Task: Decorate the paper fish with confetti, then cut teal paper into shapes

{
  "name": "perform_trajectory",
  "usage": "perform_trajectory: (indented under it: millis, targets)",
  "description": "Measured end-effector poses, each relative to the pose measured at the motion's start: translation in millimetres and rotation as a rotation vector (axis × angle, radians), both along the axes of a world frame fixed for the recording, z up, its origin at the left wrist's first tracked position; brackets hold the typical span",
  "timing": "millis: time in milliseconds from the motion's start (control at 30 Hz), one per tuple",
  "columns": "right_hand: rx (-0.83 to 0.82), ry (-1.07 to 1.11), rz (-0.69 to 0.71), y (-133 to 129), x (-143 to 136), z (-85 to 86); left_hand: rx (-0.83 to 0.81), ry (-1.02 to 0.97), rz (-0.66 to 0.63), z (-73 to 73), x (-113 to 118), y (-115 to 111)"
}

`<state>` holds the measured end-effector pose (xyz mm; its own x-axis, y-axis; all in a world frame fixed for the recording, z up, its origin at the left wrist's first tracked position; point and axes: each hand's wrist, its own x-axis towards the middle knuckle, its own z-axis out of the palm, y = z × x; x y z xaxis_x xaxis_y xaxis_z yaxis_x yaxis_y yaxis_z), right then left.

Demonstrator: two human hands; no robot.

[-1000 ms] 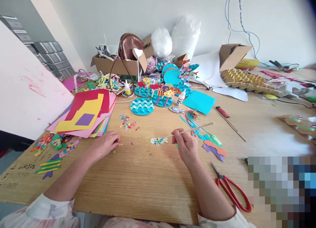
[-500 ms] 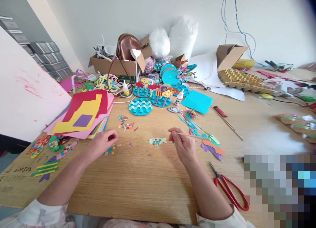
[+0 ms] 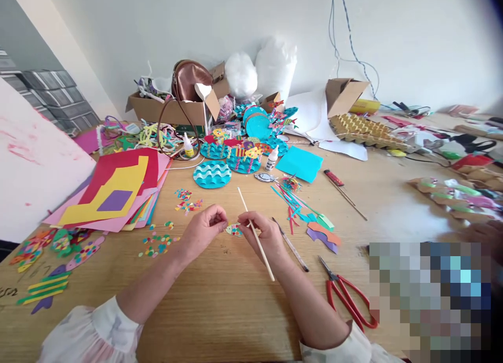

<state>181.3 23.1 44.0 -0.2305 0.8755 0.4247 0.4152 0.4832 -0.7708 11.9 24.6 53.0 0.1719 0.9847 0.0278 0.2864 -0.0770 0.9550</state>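
A small paper fish with coloured dots lies on the table between my hands, partly covered by my right fingers. My right hand holds a thin pale stick, which slants across its fingers. Just left of the fish is my left hand, thumb and fingertips pressed together; anything between them is too small to make out. Loose coloured paper dots lie left of that hand, with small confetti pieces above them.
Red-handled scissors and a pen lie to the right. Coloured paper sheets are stacked at the left. Behind the hands stand a blue wavy disc, a glue bottle and a cardboard box.
My left hand has moved right, from the paper dots to the fish. My right hand has come closer to the fish, and its stick has turned steeper. The view has shifted right.
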Motion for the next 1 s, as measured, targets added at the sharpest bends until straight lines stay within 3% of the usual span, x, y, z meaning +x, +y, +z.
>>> perform_trajectory:
  millis: [367, 800, 1000]
  targets:
    - [-0.003, -0.007, -0.047, 2.6, -0.3, -5.1, 0.136, 0.17, -0.009, 1.0, 19.3, 0.9]
    - [-0.032, -0.077, -0.033, 5.1, 8.2, 2.7, 0.137, 0.165, -0.017, -0.2, 25.1, 2.8]
    - [-0.104, -0.167, -0.066, 16.9, 24.9, -2.8, 0.261, 0.486, -0.061, -0.5, 9.2, -2.1]
